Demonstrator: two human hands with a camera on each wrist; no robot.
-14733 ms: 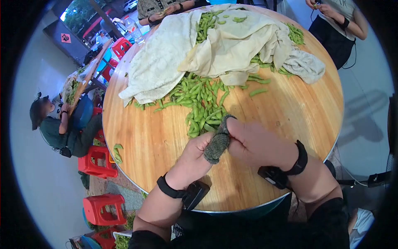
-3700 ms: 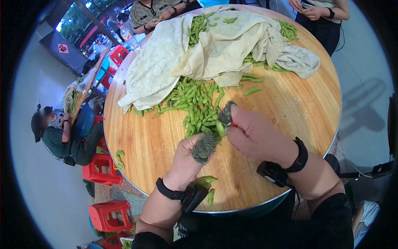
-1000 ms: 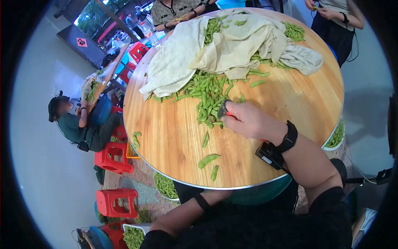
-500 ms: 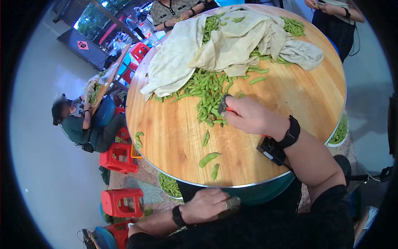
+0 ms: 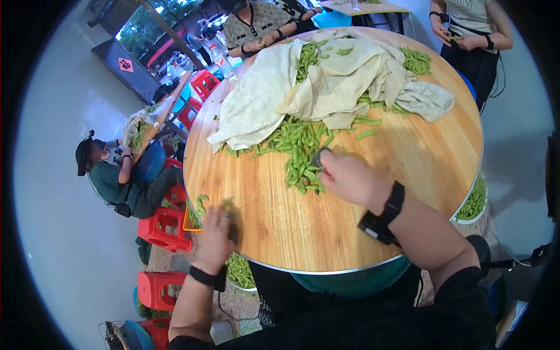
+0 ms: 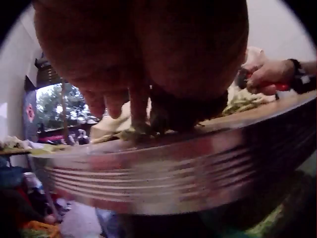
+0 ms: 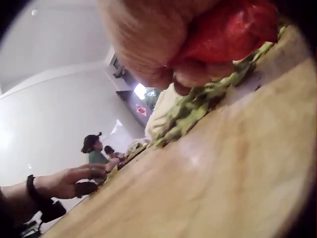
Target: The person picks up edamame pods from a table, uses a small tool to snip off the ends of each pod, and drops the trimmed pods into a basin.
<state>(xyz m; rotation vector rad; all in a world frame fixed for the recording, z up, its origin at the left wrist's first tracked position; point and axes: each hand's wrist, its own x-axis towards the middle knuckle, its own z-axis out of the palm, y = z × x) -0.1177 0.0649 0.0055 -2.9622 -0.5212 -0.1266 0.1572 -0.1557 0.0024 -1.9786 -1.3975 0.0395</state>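
Observation:
Fingers extended, my left hand [image 5: 216, 239] reaches over the table's left edge, close to a few green pods [image 5: 202, 204]; a dark cover on it is blurred. In the left wrist view this hand [image 6: 138, 49] points its fingers down at some green matter by the rim. My right hand [image 5: 353, 179] is curled round a red-handled object [image 7: 230, 34], with a dark cover on the thumb [image 5: 319, 156]. It hovers beside the heap of green pods [image 5: 300, 143]. What the red object's working end looks like is hidden.
Pale cloths [image 5: 256, 93] cover the heap's far part on the round wooden table [image 5: 408, 192]. Red stools [image 5: 166, 227] and a bucket of pods [image 5: 240, 271] stand left below; another bucket [image 5: 472, 201] is at right. Several people are around, one seated at left [image 5: 114, 169].
My left hand has come up from below the front edge to the table's left edge. The loose pods near the front edge are gone from there. My right hand still grips the red-handled object.

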